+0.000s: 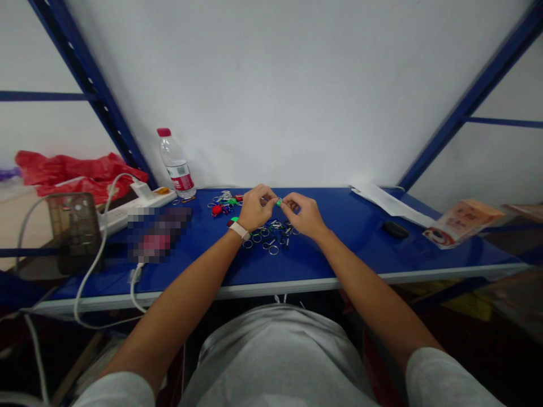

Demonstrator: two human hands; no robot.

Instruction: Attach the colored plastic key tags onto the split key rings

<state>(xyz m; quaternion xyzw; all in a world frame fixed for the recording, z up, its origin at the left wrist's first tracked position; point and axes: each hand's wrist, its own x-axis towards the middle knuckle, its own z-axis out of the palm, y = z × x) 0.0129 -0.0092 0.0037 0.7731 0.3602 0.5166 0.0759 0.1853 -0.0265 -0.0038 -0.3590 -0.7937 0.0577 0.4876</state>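
A small green keychain piece (279, 202) is pinched between my two hands above the blue table; its exact form is too small to make out. My left hand (255, 208) is closed on its left side, fingertips together. From the right, my right hand (304, 213) pinches it with thumb and forefinger. Beneath both hands lies a loose pile of key rings (274, 249) with short dark and silver fittings. Behind my left wrist sits a second heap, with red keychain pieces (217, 210), green ones and metal rings.
A water bottle (177, 164) stands at the back left beside a white power strip (127, 215). A phone (159, 237), pixelated, lies charging on a cable. On the right are white papers (392, 204), a small black object (395, 229) and an orange-white box (462, 222).
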